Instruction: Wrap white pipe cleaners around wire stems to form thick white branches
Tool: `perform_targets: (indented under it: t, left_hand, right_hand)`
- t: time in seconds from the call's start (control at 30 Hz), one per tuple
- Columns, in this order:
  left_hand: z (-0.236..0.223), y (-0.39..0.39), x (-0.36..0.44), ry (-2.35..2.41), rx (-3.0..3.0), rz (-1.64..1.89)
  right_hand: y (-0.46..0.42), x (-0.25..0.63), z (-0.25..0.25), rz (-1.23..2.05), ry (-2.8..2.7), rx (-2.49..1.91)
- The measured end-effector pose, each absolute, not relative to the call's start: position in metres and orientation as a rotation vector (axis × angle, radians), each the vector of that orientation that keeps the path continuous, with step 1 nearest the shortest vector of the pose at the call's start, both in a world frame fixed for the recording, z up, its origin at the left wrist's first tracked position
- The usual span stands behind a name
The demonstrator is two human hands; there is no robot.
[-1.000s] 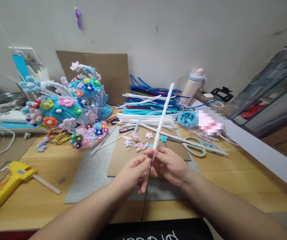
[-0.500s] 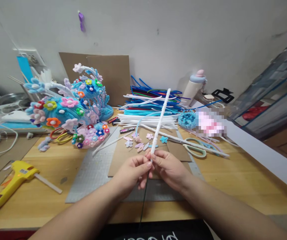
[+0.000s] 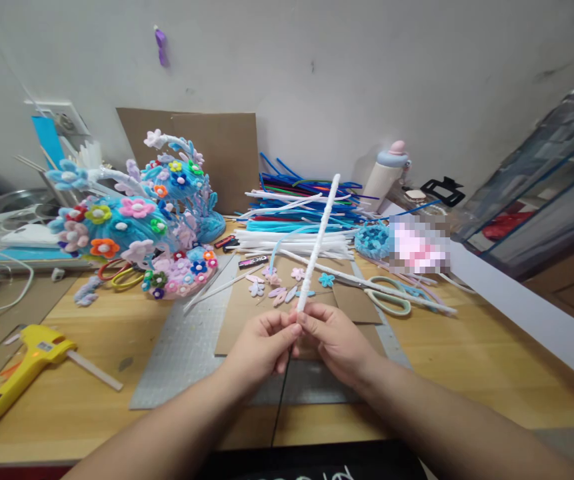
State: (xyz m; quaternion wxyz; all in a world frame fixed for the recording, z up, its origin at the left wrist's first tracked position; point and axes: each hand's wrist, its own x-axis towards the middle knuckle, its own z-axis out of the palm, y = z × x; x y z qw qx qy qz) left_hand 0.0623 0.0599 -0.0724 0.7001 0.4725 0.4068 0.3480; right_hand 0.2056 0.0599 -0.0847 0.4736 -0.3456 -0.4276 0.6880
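Both my hands meet over the cardboard (image 3: 231, 333) at the middle of the desk. My left hand (image 3: 265, 343) pinches the lower end of a white fuzzy stem (image 3: 318, 247), where a thin dark wire (image 3: 281, 400) runs down toward me. Beside it, my right hand (image 3: 334, 340) is closed on the same stem, thumb against its base. White pipe cleaner looks wound around the wire, and the stem leans slightly right at its top. Past my hands lie small pink and lilac petals (image 3: 277, 295) and a blue pipe-cleaner flower (image 3: 327, 279).
A yellow glue gun (image 3: 27, 360) lies at left, near pipe-cleaner flower lamps (image 3: 131, 220). Bundled pipe cleaners (image 3: 291, 243) are piled at the back. Scissors (image 3: 389, 297) and a blue fuzzy ring (image 3: 374, 239) are to the right; a bottle (image 3: 384, 177) stands behind. A grey cutting mat (image 3: 167, 373) lies beneath.
The stem's lower end has shifted slightly left and the dark wire now slants further left. Both hands keep their hold in nearly the same place.
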Motion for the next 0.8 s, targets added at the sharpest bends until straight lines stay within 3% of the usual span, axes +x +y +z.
perform_targets:
  t: [0.17, 0.23, 0.3, 0.43, 0.6, 0.8]
  left_hand:
    - [-0.059, 0.065, 0.052, 0.962, 1.103, 0.904]
    - [-0.053, 0.068, 0.047, 0.976, 1.092, 0.960]
    - [-0.048, 0.071, 0.044, 0.984, 1.071, 1.001]
    - [-0.048, 0.071, 0.045, 0.985, 1.034, 1.006]
    - [-0.054, 0.067, 0.052, 1.010, 1.014, 0.974]
    - [-0.055, 0.066, 0.049, 0.985, 0.987, 0.945]
  right_hand:
    - [0.067, 0.206, -0.068, 1.569, -1.238, -0.880]
    - [0.082, 0.209, -0.055, 1.308, -1.540, -1.007]
    - [0.110, 0.215, -0.043, 0.789, -1.917, -1.207]
    - [0.189, 0.225, -0.032, 0.437, -2.102, -1.350]
    - [0.262, 0.220, -0.042, 0.237, -2.401, -1.441]
    - [0.288, 0.203, -0.057, 0.078, -2.631, -1.506]
